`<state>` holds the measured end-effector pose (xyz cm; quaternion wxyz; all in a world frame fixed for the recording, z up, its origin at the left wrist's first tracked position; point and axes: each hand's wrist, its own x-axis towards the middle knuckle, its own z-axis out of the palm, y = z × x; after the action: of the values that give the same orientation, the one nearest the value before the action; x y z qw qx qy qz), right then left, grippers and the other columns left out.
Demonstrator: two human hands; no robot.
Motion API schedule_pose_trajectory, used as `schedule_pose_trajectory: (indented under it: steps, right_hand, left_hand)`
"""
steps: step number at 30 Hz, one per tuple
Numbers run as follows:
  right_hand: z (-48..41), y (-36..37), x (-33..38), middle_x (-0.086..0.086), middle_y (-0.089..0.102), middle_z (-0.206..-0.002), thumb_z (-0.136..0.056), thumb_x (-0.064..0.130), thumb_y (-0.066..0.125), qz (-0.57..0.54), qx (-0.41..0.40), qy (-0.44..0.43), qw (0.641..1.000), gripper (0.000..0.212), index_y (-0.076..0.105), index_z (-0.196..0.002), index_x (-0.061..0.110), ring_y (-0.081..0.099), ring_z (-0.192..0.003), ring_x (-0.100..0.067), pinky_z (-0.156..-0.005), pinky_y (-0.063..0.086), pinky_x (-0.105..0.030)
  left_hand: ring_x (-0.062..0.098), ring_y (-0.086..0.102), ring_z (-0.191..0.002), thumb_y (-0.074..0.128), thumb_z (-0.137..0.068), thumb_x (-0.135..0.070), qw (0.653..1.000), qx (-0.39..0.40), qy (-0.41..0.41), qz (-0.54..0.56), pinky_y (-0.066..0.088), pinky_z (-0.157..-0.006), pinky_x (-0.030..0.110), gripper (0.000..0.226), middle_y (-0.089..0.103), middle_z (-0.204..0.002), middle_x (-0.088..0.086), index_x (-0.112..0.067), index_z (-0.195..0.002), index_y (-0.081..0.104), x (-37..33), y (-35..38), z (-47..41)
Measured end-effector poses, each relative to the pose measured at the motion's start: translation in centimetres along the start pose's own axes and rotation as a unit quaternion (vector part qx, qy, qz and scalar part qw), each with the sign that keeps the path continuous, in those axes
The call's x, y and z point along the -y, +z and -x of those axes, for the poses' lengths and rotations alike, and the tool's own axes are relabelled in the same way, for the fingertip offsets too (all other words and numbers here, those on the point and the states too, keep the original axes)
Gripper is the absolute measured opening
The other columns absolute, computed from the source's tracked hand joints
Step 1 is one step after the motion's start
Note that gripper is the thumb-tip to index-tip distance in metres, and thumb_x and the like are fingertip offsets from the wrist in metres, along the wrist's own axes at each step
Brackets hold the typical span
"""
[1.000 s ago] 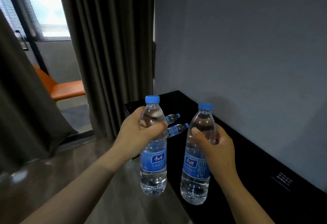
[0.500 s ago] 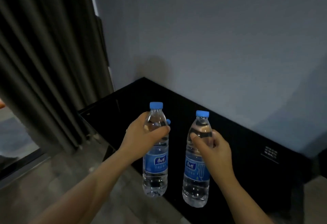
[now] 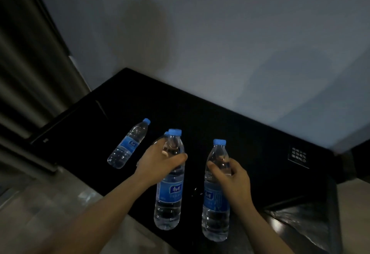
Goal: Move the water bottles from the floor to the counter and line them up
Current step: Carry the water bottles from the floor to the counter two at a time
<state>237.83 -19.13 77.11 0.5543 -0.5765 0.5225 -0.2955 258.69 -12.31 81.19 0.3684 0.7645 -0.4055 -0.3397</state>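
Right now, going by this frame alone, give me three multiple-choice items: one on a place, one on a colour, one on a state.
1. Where is the loose bottle to the left of the left hand?
A. on the floor
B. on the black counter
C. on a chair

2. What colour are the bottle caps?
A. red
B. blue
C. white

3. What is the right hand doing?
A. hanging empty
B. pressing flat on the wall
C. gripping an upright bottle

Answers:
1. B, it lies on the dark top below the wall.
2. B, every cap in view is blue.
3. C, the thumb and fingers curl round the bottle's upper part.
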Motion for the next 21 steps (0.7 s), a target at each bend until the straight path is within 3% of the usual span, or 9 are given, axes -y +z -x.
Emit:
schedule_pose_trajectory:
  steps: [5, 9, 12, 17, 21]
  right_hand:
    - [-4.1, -0.3, -2.3, 0.022, 0.07, -0.093, -0.058, 0.066, 0.072, 0.02, -0.002, 0.036, 0.999, 0.044, 0.065, -0.094, 0.042, 0.068, -0.082, 0.004, -0.066, 0.051, -0.021]
    - [-6.1, -0.3, -3.7, 0.027, 0.069, -0.09, -0.07, 0.052, 0.077, 0.03, -0.003, 0.06, 0.998, 0.025, 0.064, -0.089, 0.042, 0.067, -0.08, 0.006, -0.063, 0.052, -0.02]
    - [-7.3, 0.0, -4.3, 0.029, 0.069, -0.086, -0.072, 0.047, 0.078, 0.037, -0.014, 0.074, 0.996, 0.025, 0.062, -0.088, 0.037, 0.068, -0.076, 0.006, -0.053, 0.051, -0.014]
    - [-8.4, 0.9, -5.5, 0.012, 0.072, -0.08, -0.071, 0.048, 0.078, 0.057, -0.035, 0.106, 0.992, 0.023, 0.062, -0.084, 0.037, 0.07, -0.075, -0.007, -0.067, 0.059, -0.031]
    - [-9.2, 1.6, -5.9, 0.014, 0.072, -0.077, -0.072, 0.042, 0.079, 0.038, -0.036, 0.131, 0.99, 0.022, 0.062, -0.083, 0.035, 0.07, -0.071, -0.004, -0.057, 0.056, -0.022]
  left_hand:
    - [0.004, 0.065, -0.082, 0.07, -0.072, -0.047, 0.997, 0.048, -0.031, -0.058, 0.055, -0.08, 0.036, 0.027, 0.068, -0.085, -0.009, -0.028, -0.089, 0.06, 0.8, 2.4, -5.0]
    - [0.007, 0.064, -0.085, 0.067, -0.072, -0.051, 0.992, 0.074, -0.061, -0.085, 0.055, -0.081, 0.039, 0.031, 0.067, -0.088, -0.01, -0.029, -0.092, 0.06, 2.0, 3.6, -8.0]
    - [0.006, 0.062, -0.086, 0.062, -0.069, -0.057, 0.986, 0.098, -0.058, -0.122, 0.054, -0.081, 0.039, 0.035, 0.065, -0.089, -0.011, -0.03, -0.091, 0.06, 2.8, 4.4, -10.2]
    - [0.005, 0.06, -0.083, 0.067, -0.069, -0.057, 0.981, 0.116, -0.076, -0.134, 0.049, -0.071, 0.03, 0.036, 0.063, -0.086, -0.013, -0.03, -0.09, 0.056, 4.4, 5.2, -12.8]
    - [0.008, 0.06, -0.086, 0.067, -0.071, -0.056, 0.975, 0.14, -0.081, -0.151, 0.05, -0.074, 0.032, 0.04, 0.062, -0.09, -0.012, -0.028, -0.097, 0.055, 5.2, 5.5, -14.5]
